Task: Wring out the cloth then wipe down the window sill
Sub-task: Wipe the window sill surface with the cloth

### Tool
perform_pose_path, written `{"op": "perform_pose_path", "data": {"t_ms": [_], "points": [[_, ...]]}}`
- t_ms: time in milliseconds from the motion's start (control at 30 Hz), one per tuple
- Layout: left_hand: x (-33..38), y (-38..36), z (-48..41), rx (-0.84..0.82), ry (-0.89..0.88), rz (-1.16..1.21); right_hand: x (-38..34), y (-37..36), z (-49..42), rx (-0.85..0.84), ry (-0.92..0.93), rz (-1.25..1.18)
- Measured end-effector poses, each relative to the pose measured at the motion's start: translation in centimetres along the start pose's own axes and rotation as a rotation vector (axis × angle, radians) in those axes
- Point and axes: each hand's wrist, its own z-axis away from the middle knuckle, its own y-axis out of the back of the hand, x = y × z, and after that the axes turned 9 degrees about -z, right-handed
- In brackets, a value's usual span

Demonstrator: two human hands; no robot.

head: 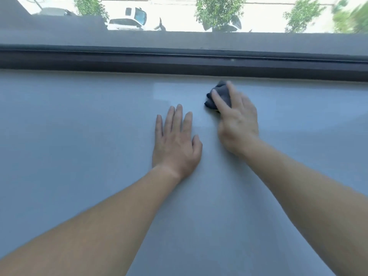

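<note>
A wide pale grey window sill (pixel 79 136) fills most of the view. A small dark grey cloth (pixel 220 95), bunched up, lies on the sill close to the window frame. My right hand (pixel 237 118) lies on top of the cloth and presses it onto the sill with fairly straight fingers; the hand looks blurred. My left hand (pixel 176 142) rests flat on the sill, palm down, fingers straight, a short way left of the cloth and holding nothing.
A dark window frame (pixel 179 58) runs along the far edge of the sill. Through the glass I see parked cars (pixel 129 21) and trees (pixel 218 10) outside. A brighter reflecting patch (pixel 175 92) shows on the sill left of the cloth.
</note>
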Motion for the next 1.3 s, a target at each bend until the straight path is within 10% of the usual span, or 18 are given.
{"op": "perform_pose_path", "data": {"t_ms": [167, 567, 733, 933, 1167, 1300], "points": [[-0.1, 0.1, 0.1, -0.006, -0.01, 0.017, 0.4, 0.9, -2.9, -0.124, 0.23, 0.051], [-0.4, 0.2, -0.3, 0.009, -0.026, 0.022, 2.6, 1.4, -1.6, 0.257, -0.337, -0.029], [-0.3, 0.3, -0.3, 0.002, -0.024, 0.013, 5.4, 2.1, -1.1, 0.062, 0.054, 0.032], [-0.2, 0.2, -0.2, 0.002, -0.017, -0.004, 9.5, 4.0, -0.9, 0.274, -0.226, 0.021], [-0.2, 0.0, -0.1, -0.002, -0.015, -0.015, 9.6, 3.3, 3.3, 0.034, 0.204, 0.013], [0.1, 0.0, 0.5, 0.021, -0.003, 0.024, 11.6, 5.5, 2.8, 0.191, -0.122, -0.001]]}}
